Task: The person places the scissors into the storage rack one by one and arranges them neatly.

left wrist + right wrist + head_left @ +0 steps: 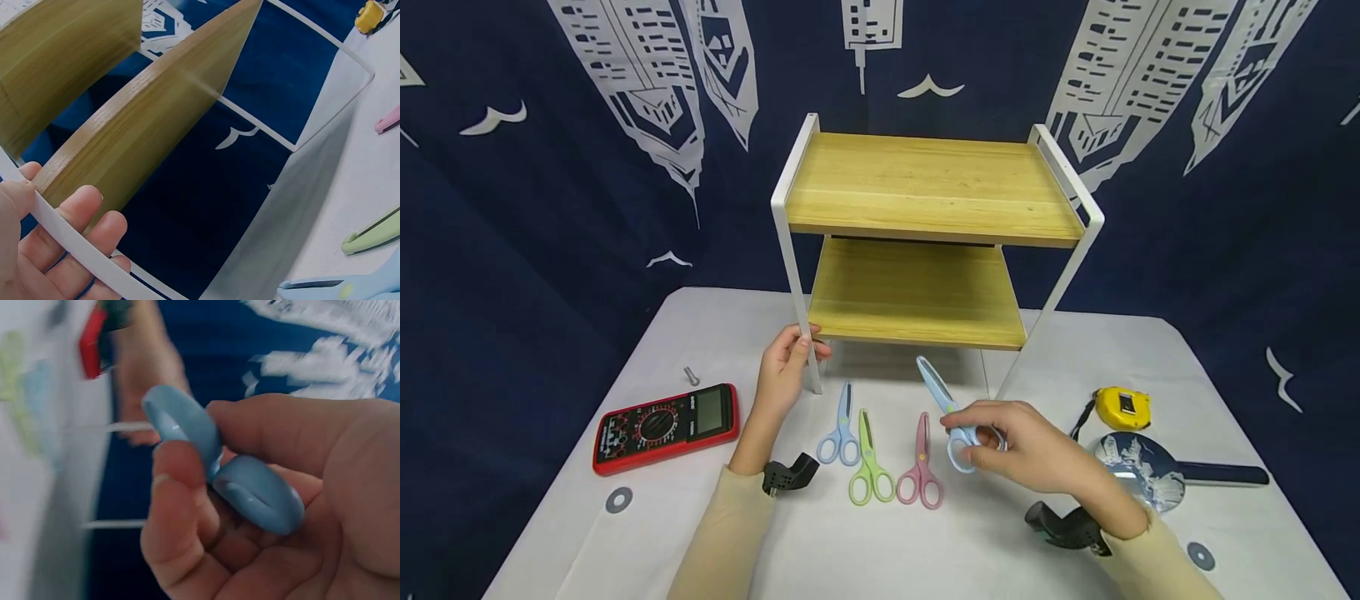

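My left hand [781,375] holds a white front leg [75,244] of a two-tier wooden shelf [925,183], the thumb on one side and fingers on the other. In my right hand [1026,450] is a pair of light-blue scissors [934,385], pinched at the handle loops [259,495], blades pointing up and toward the shelf. On the white table before the shelf lie a second pair of blue scissors [843,429], green scissors [868,457] and pink scissors [921,468], side by side, blades toward the shelf.
At the left lie a red multimeter [662,427], a small bolt [691,377] and a grey washer [619,500]. To the right are a yellow tape measure [1123,408], a round patterned disc with a dark handle [1221,473] and another washer [1200,556]. Dark-blue printed cloth [587,333] hangs behind.
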A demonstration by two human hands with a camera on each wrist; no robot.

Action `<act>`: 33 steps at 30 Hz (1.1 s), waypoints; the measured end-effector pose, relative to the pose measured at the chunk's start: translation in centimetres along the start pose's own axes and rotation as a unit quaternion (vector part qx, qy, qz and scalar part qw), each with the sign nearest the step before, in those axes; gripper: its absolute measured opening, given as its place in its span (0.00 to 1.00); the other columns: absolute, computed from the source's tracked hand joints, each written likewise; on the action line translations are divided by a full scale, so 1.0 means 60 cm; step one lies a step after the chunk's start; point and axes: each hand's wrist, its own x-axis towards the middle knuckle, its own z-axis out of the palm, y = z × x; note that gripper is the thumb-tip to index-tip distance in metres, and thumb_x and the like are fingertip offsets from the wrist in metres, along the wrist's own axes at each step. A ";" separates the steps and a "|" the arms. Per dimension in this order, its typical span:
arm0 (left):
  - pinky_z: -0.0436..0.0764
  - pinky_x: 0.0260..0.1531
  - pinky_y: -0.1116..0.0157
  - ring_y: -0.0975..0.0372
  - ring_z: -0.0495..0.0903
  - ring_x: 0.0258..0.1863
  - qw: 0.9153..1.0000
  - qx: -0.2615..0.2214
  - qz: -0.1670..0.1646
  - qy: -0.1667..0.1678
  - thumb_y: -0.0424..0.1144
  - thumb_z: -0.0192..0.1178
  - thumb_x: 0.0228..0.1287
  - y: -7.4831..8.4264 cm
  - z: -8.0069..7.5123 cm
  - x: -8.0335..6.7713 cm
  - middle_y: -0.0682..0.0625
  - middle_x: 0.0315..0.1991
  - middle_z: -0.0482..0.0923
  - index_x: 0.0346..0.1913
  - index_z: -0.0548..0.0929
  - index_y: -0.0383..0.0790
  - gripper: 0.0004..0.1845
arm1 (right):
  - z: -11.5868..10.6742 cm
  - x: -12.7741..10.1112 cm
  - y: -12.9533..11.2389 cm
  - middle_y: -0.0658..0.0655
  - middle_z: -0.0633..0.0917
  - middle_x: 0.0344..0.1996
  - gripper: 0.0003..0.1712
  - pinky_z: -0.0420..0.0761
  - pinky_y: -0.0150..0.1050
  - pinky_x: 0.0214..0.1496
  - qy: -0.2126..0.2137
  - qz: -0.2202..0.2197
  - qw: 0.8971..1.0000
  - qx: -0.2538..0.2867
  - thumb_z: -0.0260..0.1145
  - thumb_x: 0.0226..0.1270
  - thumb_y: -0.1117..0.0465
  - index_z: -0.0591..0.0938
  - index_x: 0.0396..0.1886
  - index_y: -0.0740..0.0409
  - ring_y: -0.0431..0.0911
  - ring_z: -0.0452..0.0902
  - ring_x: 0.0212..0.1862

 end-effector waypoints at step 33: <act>0.80 0.44 0.71 0.74 0.85 0.35 1.000 -0.020 0.004 0.001 0.29 0.46 0.79 -0.003 -0.001 -0.001 0.31 0.35 0.86 0.54 0.77 0.22 0.13 | -0.169 0.393 -0.199 0.58 0.85 0.53 0.29 0.73 0.32 0.44 0.074 0.022 0.986 -0.150 0.70 0.67 0.59 0.79 0.68 0.57 0.46 0.77 0.43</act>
